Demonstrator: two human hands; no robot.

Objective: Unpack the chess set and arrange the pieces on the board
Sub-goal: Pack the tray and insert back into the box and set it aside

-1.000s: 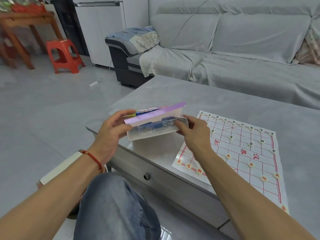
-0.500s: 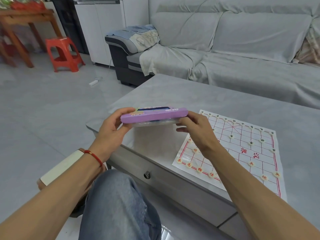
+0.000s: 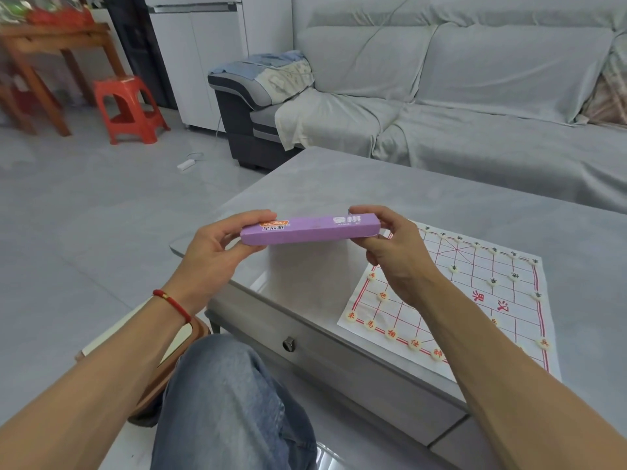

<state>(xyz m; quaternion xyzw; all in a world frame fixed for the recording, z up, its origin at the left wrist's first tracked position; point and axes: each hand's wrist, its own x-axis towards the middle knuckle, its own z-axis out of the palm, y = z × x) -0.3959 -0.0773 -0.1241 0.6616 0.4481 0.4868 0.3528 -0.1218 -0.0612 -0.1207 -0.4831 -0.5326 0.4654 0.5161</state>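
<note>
Purple chess-set box (image 3: 310,229) hangs in the air between both hands, above the near left corner of the grey worktop (image 3: 339,184), its long printed side turned toward the camera and lying roughly level. Left hand (image 3: 212,256) clamps the box's left end, thumb on top and fingers curled beneath it; a red cord sits on that wrist. Right hand (image 3: 393,252) pinches the right end the same way, thumb over the top edge, fingers tucked under. Neither hand touches the worktop.

Just right of the box and lower, the paper chess board (image 3: 475,300) lies flat on the worktop, partly covered by the right forearm. Round pale pieces (image 3: 390,333) sit along its near edge and others are spread over its far half.

Beyond the worktop stands a grey sofa (image 3: 475,96), and far to the left a red stool (image 3: 130,108) on the floor.
</note>
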